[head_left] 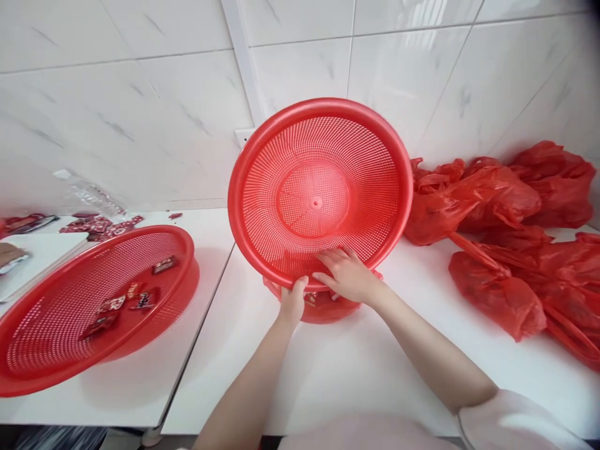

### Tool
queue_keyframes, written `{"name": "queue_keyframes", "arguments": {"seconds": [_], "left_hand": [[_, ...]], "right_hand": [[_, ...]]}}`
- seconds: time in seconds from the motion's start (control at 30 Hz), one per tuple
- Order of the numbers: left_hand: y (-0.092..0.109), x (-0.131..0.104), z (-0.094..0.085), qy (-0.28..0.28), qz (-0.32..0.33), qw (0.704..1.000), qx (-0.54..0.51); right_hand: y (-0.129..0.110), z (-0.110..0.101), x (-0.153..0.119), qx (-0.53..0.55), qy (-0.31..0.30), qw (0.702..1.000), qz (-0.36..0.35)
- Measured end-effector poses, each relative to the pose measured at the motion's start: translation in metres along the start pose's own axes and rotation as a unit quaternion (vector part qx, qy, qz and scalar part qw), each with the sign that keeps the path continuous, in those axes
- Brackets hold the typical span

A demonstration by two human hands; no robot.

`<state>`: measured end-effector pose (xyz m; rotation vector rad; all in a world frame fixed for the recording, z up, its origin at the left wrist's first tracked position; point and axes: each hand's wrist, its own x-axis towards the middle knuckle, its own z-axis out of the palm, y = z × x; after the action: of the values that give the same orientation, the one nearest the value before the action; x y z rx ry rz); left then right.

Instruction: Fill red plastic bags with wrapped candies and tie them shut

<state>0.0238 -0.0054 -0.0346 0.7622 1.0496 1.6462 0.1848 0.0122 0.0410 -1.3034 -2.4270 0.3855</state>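
Observation:
A red perforated plastic basket [315,200] is tilted up with its inside facing me, and I see nothing lying in it. My left hand [294,300] grips its lower rim, thumb over the edge, the other fingers mostly hidden behind. Reaching over the same rim, my right hand [349,275] lies on the lower inner wall with its fingers stretched out. Beneath the rim sits a red plastic bag [330,311], partly covered by the basket and hands; small wrapped packets show in its mouth.
To the left stands another red basket [187,250] with several small packets [112,304]. Behind it are a clear plastic bottle [94,195], scattered red packets [100,226] and a white board [51,244]. Red plastic bags [473,194] crowd the right side. A tiled wall [300,69] backs the tables.

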Motion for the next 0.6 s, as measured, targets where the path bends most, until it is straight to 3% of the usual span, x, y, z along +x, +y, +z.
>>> {"name": "queue_keyframes", "arguments": {"seconds": [0.17,0.33,0.47,0.6], "left_hand": [[0.017,0.007,0.004,0.001,-0.033,0.999,-0.006],[0.033,0.006,0.012,0.004,-0.036,0.998,-0.049],[0.034,0.005,0.013,-0.023,-0.069,0.996,-0.05],[0.032,0.002,0.015,-0.029,-0.079,0.995,-0.049]], "right_hand": [[0.005,-0.018,-0.001,0.075,-0.04,0.992,-0.097],[0.008,-0.023,0.003,0.082,0.0,0.988,-0.128],[0.007,-0.014,0.007,0.052,0.054,0.991,-0.108],[0.005,-0.004,0.008,0.039,0.118,0.992,-0.011]]}}
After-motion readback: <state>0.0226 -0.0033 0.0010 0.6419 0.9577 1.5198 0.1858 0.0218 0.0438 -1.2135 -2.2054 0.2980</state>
